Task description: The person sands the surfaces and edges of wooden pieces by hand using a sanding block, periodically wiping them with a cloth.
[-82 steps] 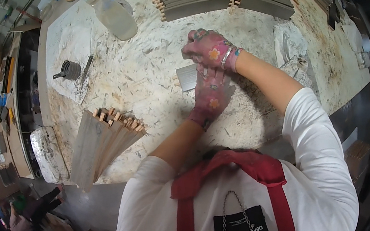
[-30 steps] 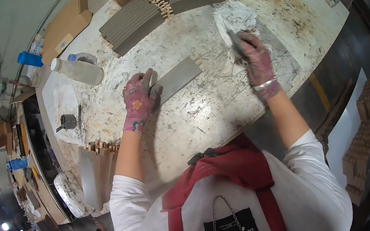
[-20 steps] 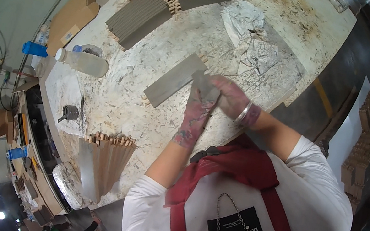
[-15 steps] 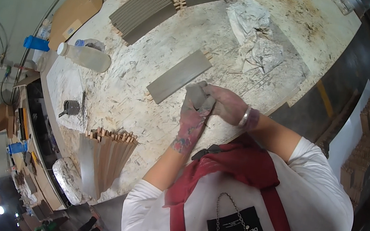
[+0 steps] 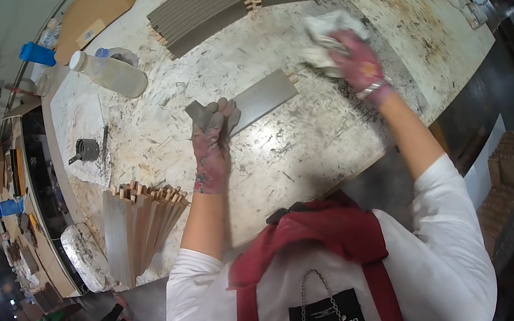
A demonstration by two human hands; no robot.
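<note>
I see right hand blurred, fingers bunching white cloth beyond pegged end of grey board. Board lies flat on surface. My left hand at board's near end, fingers partly curled; can't tell if gripping anything.

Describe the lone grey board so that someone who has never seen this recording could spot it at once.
Start with the big, stained pale worktable. Near its middle, a flat grey board slants up to the right, its lower end at the gloved left hand. It lies singly, unlike the fanned boards at lower left and the stacked boards at the top.
</note>
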